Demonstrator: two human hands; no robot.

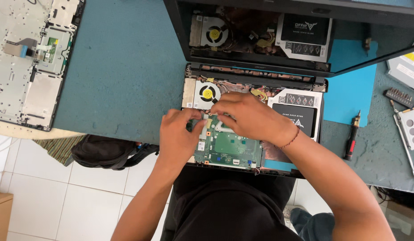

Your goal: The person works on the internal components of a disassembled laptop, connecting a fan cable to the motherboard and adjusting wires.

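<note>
Work table [122, 67], teal-topped, spanning the far half of the scene. Opened laptop [253, 129], at the table's near edge, its glossy screen [278, 31] tilted up on the far side and mirroring the internals. Detached laptop cover panel [30, 58], grey, underside up, far left. Green circuit board [229, 147], seated in the near middle of the laptop. Black storage drive [296, 117] in a silver bracket, right side of the laptop. Cooling fan [208, 93] with yellow hub, far left corner of the laptop. Right hand [251, 117], fingers curled and pinched narrow at the board's far edge; what they grip cannot be told. Left hand [180, 136], just beside it, fingertips pressed on the board's left edge. Screwdriver [352, 138], black and red, lying right of the laptop.
</note>
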